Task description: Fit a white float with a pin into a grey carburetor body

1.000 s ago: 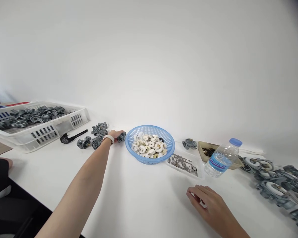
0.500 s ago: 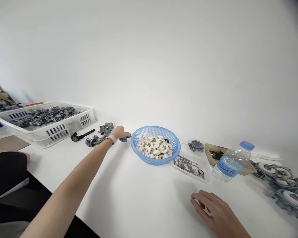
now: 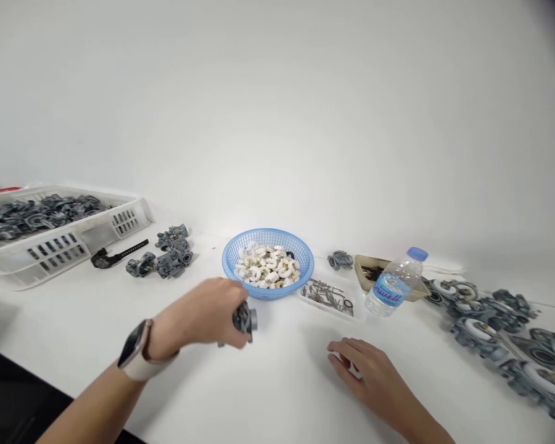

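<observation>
My left hand (image 3: 213, 311), with a smartwatch on its wrist, is closed round a grey metal carburetor body (image 3: 246, 319) just in front of the blue basket. Most of that part is hidden by the fingers. My right hand (image 3: 367, 373) hovers low over or rests on the white table, fingers loosely bent and thumb apart, with nothing in it. White ring-shaped floats (image 3: 271, 266) fill the blue mesh basket (image 3: 231, 271). Beside it, a clear tray (image 3: 357, 316) contains thin metal pins (image 3: 326, 293) and a small black ring.
Left stands a white crate (image 3: 92, 243) of grey carburetor bodies, with a black watch (image 3: 115, 256) and several loose bodies (image 3: 166, 256) nearby. One body (image 3: 340, 259), a beige tray (image 3: 361, 271) and a water bottle (image 3: 393, 287) stand at back right. Carburetors with white floats (image 3: 478, 336) line the right.
My left hand has drawn back from beside the basket towards me, bringing the carburetor body with it. My right hand stays much the same. The view has turned a little to the right.
</observation>
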The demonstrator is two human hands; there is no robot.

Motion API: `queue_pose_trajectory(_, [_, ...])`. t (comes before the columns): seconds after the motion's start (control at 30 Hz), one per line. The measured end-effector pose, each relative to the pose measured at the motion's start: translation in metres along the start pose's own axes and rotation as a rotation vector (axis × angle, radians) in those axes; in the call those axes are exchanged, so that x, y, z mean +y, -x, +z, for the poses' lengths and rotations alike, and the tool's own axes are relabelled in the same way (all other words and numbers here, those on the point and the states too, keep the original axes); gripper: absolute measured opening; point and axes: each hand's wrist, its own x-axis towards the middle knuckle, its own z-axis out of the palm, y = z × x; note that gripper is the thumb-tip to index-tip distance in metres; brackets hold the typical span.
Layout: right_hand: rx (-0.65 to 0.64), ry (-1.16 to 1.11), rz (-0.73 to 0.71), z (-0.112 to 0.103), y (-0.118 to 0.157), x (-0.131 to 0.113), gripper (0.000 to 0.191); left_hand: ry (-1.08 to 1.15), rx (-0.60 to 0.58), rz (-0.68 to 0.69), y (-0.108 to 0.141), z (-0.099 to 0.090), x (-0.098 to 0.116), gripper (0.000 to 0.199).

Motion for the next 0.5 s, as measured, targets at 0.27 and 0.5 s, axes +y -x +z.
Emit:
queue_pose_trajectory(0.27, [-0.008,-0.019,0.03,-0.003,0.0,-0.001,0.024,0.038,0.018,0.387,-0.03,0.068,0.076,0.045])
queue_pose_trajectory(0.5, [-0.009,-0.033,0.073,-0.006,-0.001,0.002,0.025,0.065,0.029,0.438,-0.037,0.099,0.079,0.048])
